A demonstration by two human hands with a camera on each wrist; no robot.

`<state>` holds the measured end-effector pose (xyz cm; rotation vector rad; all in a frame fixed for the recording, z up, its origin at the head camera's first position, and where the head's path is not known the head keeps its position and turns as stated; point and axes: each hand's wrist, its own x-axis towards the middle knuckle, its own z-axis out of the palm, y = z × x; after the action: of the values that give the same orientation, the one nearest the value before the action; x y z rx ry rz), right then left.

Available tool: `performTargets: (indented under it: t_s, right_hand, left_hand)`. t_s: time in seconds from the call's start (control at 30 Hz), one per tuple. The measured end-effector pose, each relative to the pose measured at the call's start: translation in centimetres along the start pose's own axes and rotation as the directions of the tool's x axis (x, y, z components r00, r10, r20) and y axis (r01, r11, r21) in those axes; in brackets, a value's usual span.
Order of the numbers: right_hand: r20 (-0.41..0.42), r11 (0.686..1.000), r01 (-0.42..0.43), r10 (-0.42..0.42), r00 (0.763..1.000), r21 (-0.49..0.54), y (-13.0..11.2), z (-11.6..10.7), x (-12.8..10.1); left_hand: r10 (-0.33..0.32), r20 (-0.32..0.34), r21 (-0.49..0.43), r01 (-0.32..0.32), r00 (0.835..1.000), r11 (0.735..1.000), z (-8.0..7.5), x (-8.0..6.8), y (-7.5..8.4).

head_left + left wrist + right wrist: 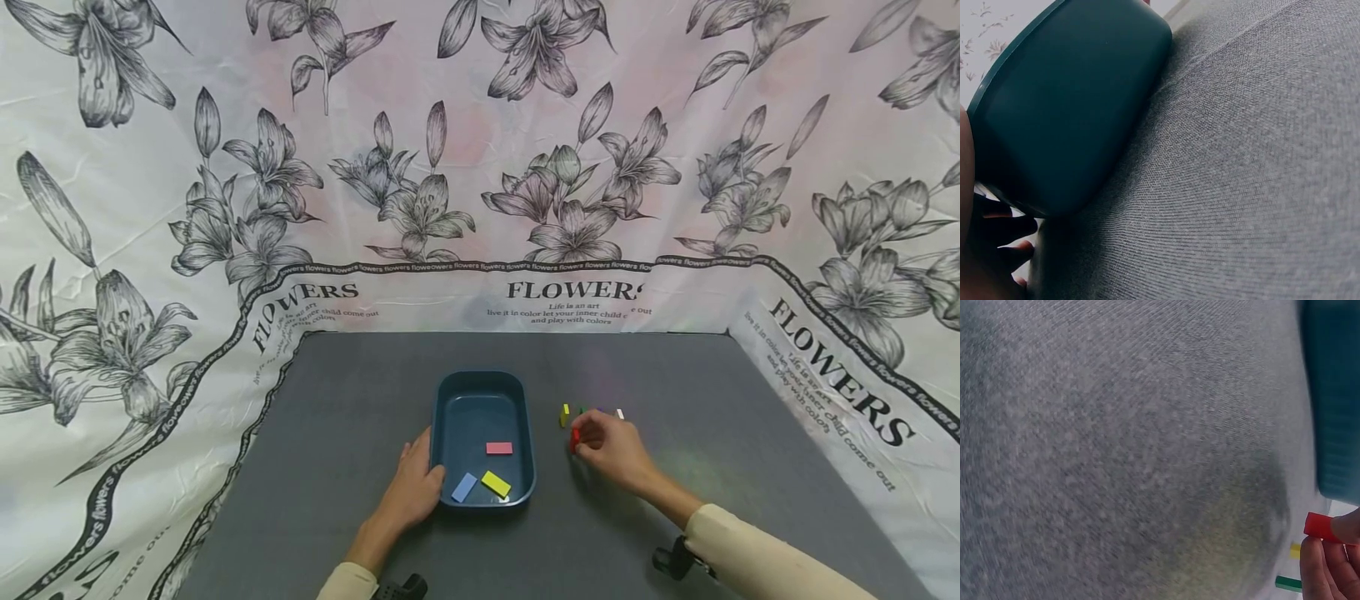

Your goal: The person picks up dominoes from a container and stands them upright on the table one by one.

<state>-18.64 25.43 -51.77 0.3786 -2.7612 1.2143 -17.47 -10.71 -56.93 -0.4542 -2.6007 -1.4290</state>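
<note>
A dark teal plastic tray (483, 375) stands on the grey table. Inside lie a pink block (498, 448), a yellow block (496, 484) and a blue block (464, 487), all small flat rectangles. My left hand (416, 483) rests against the tray's left outer wall, its fingers fairly straight; the left wrist view shows the tray's side (1072, 106) close up. To the right of the tray, my right hand (617, 448) pinches a red block (1319, 526) between thumb and fingers. Past the fingertips, a second yellow block (565, 415) stands upright.
Behind the right hand are a green block (1288, 584), partly hidden in the head view, and a white block (619, 414). A white cloth with printed flowers (573, 233) hangs along the table's back and sides.
</note>
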Motion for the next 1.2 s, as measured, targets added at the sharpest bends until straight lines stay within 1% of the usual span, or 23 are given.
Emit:
performTargets:
  t_s: [0.03,0.07,0.17,0.2,0.27,0.3,0.37,0.47,0.5,0.7,0.83,1.0,1.07,1.13,1.2]
  right_hand:
    - [0.004,1.000,-0.001,0.001,1.000,0.005,0.1,0.1,0.0]
    - [0.009,1.000,0.000,0.000,1.000,0.008,0.1,0.2,0.0]
    - [0.020,1.000,-0.001,0.001,1.000,0.001,0.4,0.6,-0.1]
    - [0.023,1.000,-0.001,0.001,1.000,0.001,0.5,0.7,-0.1]
    - [0.020,1.000,-0.003,0.004,1.000,-0.009,0.6,0.9,-0.2]
    - [0.018,1.000,-0.003,0.004,1.000,-0.015,0.7,1.0,-0.2]
    - [0.017,1.000,-0.004,0.005,1.000,-0.021,0.7,1.1,-0.2]
    - [0.017,1.000,-0.004,0.005,1.000,-0.020,0.8,1.2,-0.3]
    - [0.018,1.000,-0.005,0.006,1.000,-0.017,0.8,1.2,-0.3]
    - [0.024,1.000,-0.017,0.017,1.000,-0.001,0.8,1.2,-0.3]
    - [0.025,1.000,-0.031,0.031,0.999,-0.004,0.8,1.3,-0.2]
    - [0.031,0.999,-0.030,0.030,0.999,-0.010,0.7,1.3,-0.2]
    - [0.030,1.000,-0.028,0.029,0.999,-0.007,0.7,1.3,-0.3]
    - [0.029,1.000,-0.029,0.029,0.999,-0.002,0.7,1.2,-0.3]
    - [0.030,1.000,-0.026,0.025,0.999,0.003,0.7,1.2,-0.3]
  left_hand:
    - [-0.005,-0.003,0.003,0.005,1.000,1.000,0.1,0.0,-0.1]
    - [-0.023,0.011,0.003,0.023,1.000,1.000,-0.1,0.0,0.3]
    - [-0.046,0.013,0.013,0.046,0.999,0.999,0.2,0.1,-0.2]
    - [-0.046,0.014,0.006,0.046,0.999,0.999,0.1,0.1,-0.1]
    - [-0.044,0.016,0.021,0.043,0.999,0.999,0.3,0.2,-0.6]
    - [-0.029,0.006,0.017,0.029,1.000,0.999,0.5,0.2,-1.0]
    - [-0.007,0.002,0.023,0.007,1.000,1.000,0.5,0.2,-1.1]
    - [0.001,-0.001,-0.002,-0.001,1.000,1.000,0.3,0.1,-0.9]
    - [0.010,-0.003,0.001,-0.010,1.000,1.000,0.3,0.0,-0.9]
    - [0.014,-0.005,-0.001,-0.014,1.000,1.000,0.2,-0.1,-0.5]
    - [0.001,0.004,-0.013,0.000,1.000,1.000,-0.2,-0.1,0.6]
    - [-0.055,0.046,0.014,0.054,0.997,0.998,-0.8,0.0,1.5]
    - [-0.066,0.054,0.014,0.065,0.996,0.998,-0.8,0.0,1.6]
    - [-0.054,0.045,0.009,0.054,0.998,0.999,-0.7,0.0,1.4]
    - [-0.029,0.024,0.003,0.029,0.999,1.000,-0.5,0.0,0.9]
